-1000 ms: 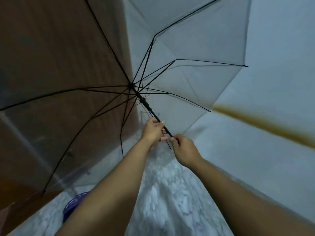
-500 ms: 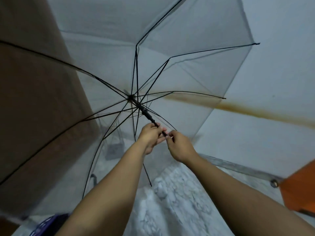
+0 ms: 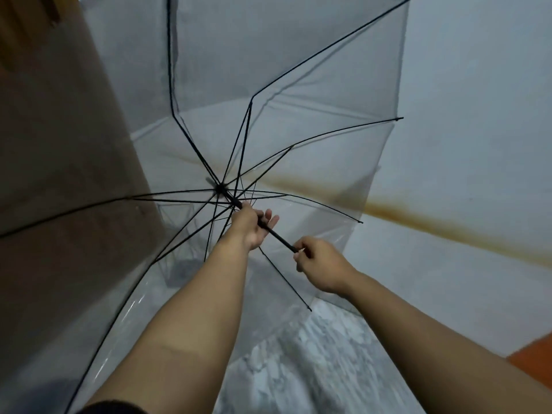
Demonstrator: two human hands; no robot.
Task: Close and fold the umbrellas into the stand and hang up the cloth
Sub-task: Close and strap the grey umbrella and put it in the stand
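Marbled floor (image 3: 313,369), stained wall (image 3: 478,144); both hands' fingers (image 3: 301,249) grip the open umbrella (image 3: 298,100) shaft.

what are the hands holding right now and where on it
Both hold the open clear umbrella by its black shaft: the left hand wraps it just below the hub, fingertips loose; the right hand pinches its lower end.

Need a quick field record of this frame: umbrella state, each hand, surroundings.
umbrella: clear plastic umbrella with black ribs, canopy open
shaft: thin black shaft, slanting between both hands
left hand: left hand around shaft just below rib hub, fingers partly open
right hand: right hand pinches shaft's lower end
floor: grey marbled floor
wall: pale wall with brown streak
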